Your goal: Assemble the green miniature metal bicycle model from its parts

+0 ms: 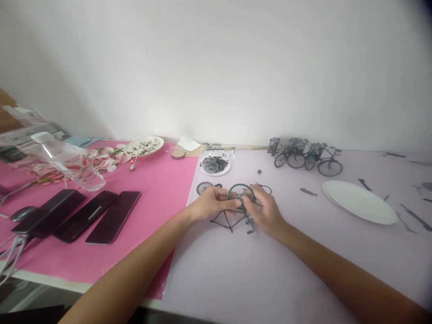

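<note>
Left hand [212, 202] and right hand [267, 210] both pinch a dark green, thin-spoked miniature wheel [240, 192] mid-frame, above a dark, skinny-tubed toy bike frame [238, 221]. Looks light, stiff, probably snappable, so I'd grip near the hub, not the spokes

Bike frame [237, 222] metal-look; bottle [69, 162] clr plast., glossy; wall [216, 72] matt

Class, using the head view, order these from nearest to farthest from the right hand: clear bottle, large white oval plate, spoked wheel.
1. Spoked wheel: held at the fingertips of the right hand, on its left side.
2. Large white oval plate: off to the right.
3. Clear bottle: far to the left.
</note>
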A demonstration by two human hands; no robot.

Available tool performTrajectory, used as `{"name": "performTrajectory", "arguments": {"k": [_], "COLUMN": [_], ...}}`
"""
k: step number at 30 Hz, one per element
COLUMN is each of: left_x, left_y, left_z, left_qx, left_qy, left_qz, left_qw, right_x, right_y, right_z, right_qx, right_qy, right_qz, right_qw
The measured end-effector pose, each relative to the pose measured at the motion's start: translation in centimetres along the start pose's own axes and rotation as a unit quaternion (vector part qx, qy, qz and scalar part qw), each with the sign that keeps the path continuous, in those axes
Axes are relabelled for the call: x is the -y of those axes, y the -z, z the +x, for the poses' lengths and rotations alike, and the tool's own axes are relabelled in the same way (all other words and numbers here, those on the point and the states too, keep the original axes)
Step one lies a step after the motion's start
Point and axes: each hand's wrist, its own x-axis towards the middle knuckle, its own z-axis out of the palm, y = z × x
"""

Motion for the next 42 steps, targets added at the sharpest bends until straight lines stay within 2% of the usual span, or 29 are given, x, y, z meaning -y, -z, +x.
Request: {"name": "performTrajectory", "arguments": {"k": [19,42], "left_x": [0.44,-0.15], "left_y": [0.10,-0.12], "left_z": [0.04,-0.23], "left_qx": [0.001,-0.022], "left_qy": [-0.011,-0.001], "left_qz": [-0.017,-0.039], "left_qw": [1.000,0.999], "right_x": [-0.17,0.15], "right_y": [-0.03,0.14], "right_z": [0.07,-0.07], "right_qx": [0.001,-0.010], "right_qy": [-0.011,-0.036], "right_qz": [-0.026,-0.005], "right_qw": [1.000,0.999]}}
